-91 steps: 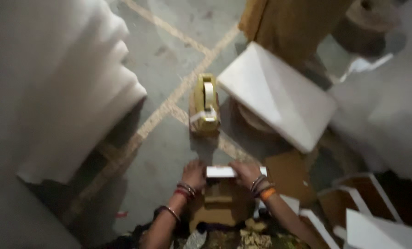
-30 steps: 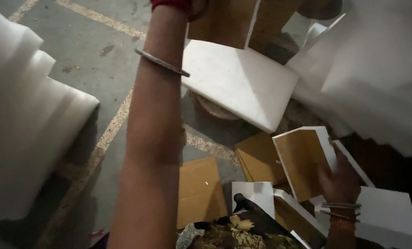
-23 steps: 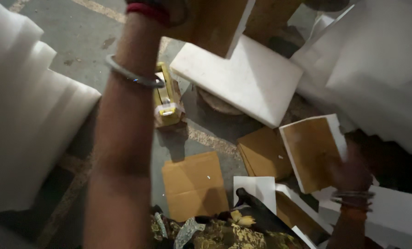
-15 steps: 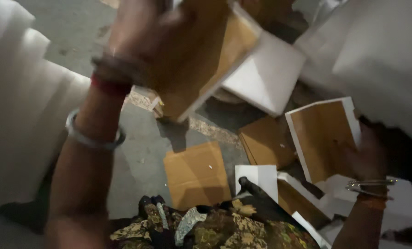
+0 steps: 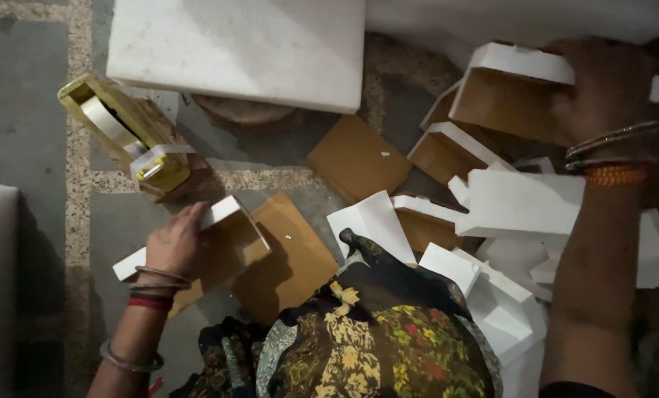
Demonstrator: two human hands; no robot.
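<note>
Hands are now both down among the pieces on the floor, where half a second ago the left one was raised high in front of the camera with a box shell in it. That left hand sits at lower left of the frame, fingers curled over the rim of a white-edged, brown-lined box shell, which now rests on the floor, partly over a flat brown card. The shell has come down from the air to the working spot, just below the yellow tape dispenser at upper left.

At upper right of the frame the right hand grips another open box shell, fingers closed round its right side; earlier this hand held a similar piece lower down, so it has moved up into the heap. Around it lie more white and brown folded box pieces, touching and overlapping one another.

A large white foam slab spans the top of the frame, propped on a round base. A second brown card lies at centre, apart from the first. Patterned dark cloth on the person's lap fills the bottom centre.
</note>
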